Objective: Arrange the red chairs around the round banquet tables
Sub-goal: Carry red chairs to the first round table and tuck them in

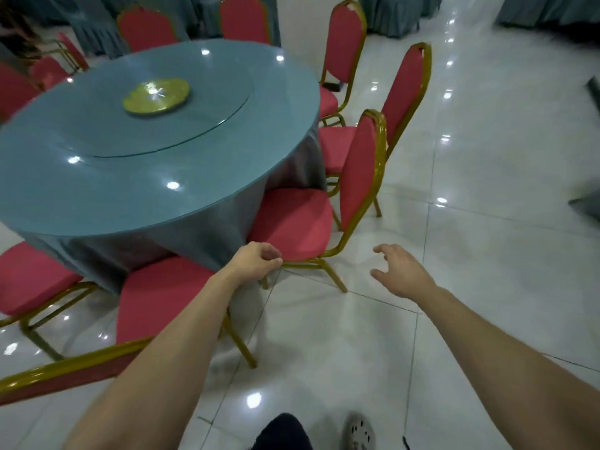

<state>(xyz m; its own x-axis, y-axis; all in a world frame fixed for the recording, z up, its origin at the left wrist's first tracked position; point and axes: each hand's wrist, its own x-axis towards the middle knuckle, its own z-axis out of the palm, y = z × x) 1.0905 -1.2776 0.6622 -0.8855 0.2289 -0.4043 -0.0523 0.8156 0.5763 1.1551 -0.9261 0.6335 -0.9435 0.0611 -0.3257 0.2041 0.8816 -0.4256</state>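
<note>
A round banquet table (136,151) under a blue-grey cloth fills the upper left, with a glass turntable and a gold disc (156,96) at its middle. Red chairs with gold frames ring it. The nearest red chair (292,222) has its seat partly under the cloth and its back (360,164) turned to the right. My left hand (256,259) is loosely curled at the front edge of that seat; whether it grips the edge I cannot tell. My right hand (401,271) hovers open over the floor, right of the chair's front leg, holding nothing.
Another red chair (162,297) stands below my left forearm, its back rail (65,368) near the bottom left. More red chairs (406,89) line the table's right and far sides. Glossy white floor tiles (470,222) spread right. More draped tables stand at the back. My shoe (358,431) shows below.
</note>
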